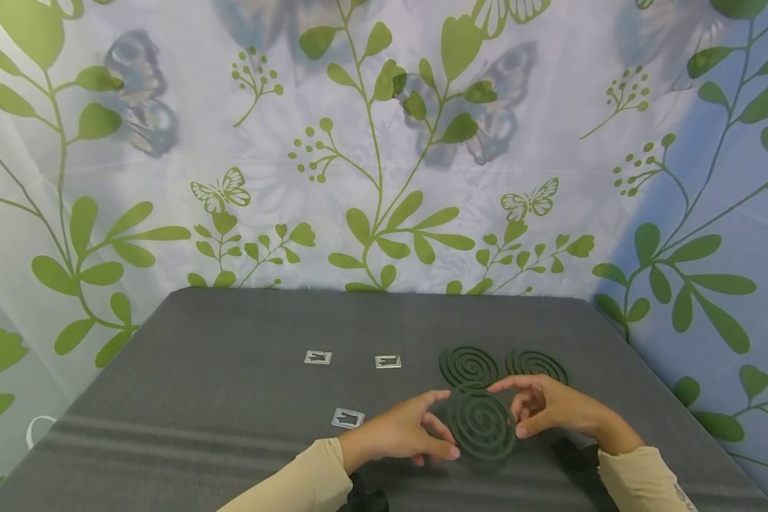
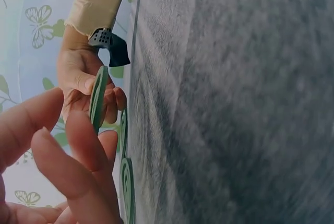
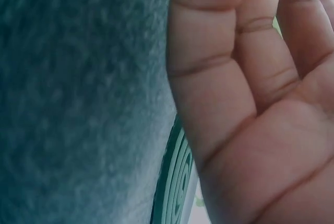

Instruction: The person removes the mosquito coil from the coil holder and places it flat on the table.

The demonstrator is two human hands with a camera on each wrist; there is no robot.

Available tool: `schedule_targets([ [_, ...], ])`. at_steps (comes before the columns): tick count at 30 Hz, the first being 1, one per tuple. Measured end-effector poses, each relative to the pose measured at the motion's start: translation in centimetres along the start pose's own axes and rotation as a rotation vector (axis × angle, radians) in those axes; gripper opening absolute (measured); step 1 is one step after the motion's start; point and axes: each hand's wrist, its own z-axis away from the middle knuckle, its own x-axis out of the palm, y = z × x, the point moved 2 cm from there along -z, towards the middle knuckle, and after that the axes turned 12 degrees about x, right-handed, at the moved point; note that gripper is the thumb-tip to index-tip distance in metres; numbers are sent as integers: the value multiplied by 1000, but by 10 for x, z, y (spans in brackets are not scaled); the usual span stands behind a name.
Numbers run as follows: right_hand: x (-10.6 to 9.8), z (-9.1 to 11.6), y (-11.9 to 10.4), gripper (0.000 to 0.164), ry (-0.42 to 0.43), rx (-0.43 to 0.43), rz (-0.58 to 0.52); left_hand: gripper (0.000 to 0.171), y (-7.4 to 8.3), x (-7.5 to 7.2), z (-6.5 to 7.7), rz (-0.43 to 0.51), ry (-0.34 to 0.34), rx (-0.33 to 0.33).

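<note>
A dark green mosquito coil (image 1: pixel 480 421) is held above the table, face toward me in the head view. My right hand (image 1: pixel 560 409) pinches its right side, with the thumb against it in the left wrist view. My left hand (image 1: pixel 406 430) is at its left edge, thumb and index finger spread apart; firm contact is unclear. Two more green coils, one (image 1: pixel 467 366) left and one (image 1: pixel 537 364) right, lie flat behind the hands. In the right wrist view my palm (image 3: pixel 261 145) fills the right side, and part of a coil (image 3: pixel 177 182) shows beside it.
Three small flat metal coil stands lie left of the coils: one at the back left (image 1: pixel 318 357), one at the back middle (image 1: pixel 387 361) and one nearer me (image 1: pixel 348 417). The grey table (image 1: pixel 198 384) ends at a leaf-and-butterfly printed curtain (image 1: pixel 262 163).
</note>
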Motion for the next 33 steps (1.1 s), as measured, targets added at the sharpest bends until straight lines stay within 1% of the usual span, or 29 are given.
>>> schedule_targets([
  [7,-3,4,4,56,7,21,69,85,-1,6,0,49,-39,-28],
  [12,-3,3,5,59,-13,12,106,84,-2,6,1,83,-90,-63],
  [17,-4,3,5,62,-41,7,108,83,-4,7,0,111,-128,-74],
  [26,-4,4,5,60,-91,36,90,78,-7,11,-3,91,-143,-109],
  [33,-6,5,4,60,-96,69,105,76,-8,11,-5,93,-145,-111],
])
